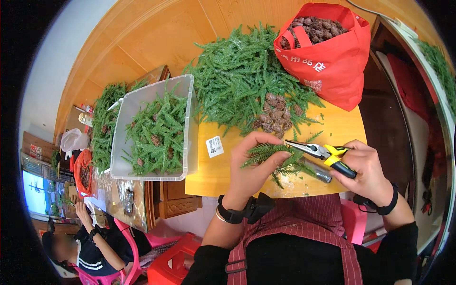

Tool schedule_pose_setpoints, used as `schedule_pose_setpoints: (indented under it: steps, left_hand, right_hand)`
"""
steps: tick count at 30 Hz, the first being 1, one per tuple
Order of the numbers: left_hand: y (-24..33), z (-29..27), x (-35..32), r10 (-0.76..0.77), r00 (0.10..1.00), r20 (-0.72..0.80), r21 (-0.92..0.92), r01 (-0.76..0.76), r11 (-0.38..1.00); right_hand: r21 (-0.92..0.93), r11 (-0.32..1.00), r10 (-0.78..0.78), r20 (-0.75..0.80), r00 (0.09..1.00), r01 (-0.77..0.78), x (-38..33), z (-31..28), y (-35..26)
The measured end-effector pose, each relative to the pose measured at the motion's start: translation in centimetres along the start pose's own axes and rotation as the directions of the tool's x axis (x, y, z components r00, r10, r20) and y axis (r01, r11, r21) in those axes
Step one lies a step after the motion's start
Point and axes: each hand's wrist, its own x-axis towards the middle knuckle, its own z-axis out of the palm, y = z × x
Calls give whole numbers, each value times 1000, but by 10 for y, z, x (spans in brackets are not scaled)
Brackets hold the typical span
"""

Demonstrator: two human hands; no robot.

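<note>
My left hand (247, 166) is closed, pinching a green artificial pine sprig (299, 166) between thumb and fingers over the near part of the yellow table. In my right hand (365, 168) is a pair of long-nose pliers (311, 149) with yellow and black handles. The jaw tips reach my left fingertips at the top of the sprig; what lies between them is too small to tell. Under the pliers, close to the table's near edge, lies a clear tube-like object (319, 172). Just beyond my hands sits a small pile of brown pine cones (274, 114).
A big heap of green sprigs (232, 71) covers the table's far side. A red bag (327, 66) of pine cones stands far right. At left, a translucent bin (189, 137) holds sprigs with cones. Another person (99, 247) sits far left beside a red stool (171, 263).
</note>
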Motion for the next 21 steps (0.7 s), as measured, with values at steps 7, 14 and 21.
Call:
schedule_pose_setpoints:
  steps: [7, 14, 21]
  left_hand:
    - [-4, -2, 1, -80, 996, 39, -113, 84, 990]
    - [-6, -10, 2, -93, 992, 89, -279, 114, 953]
    - [32, -55, 8, -141, 986, -93, -195, 121, 973]
  right_hand:
    - [47, 998, 34, 51, 998, -37, -1, -3, -2]
    - [161, 974, 185, -147, 972, -161, -8, -11, 3]
    - [-104, 899, 413, -121, 903, -425, -46, 7, 53]
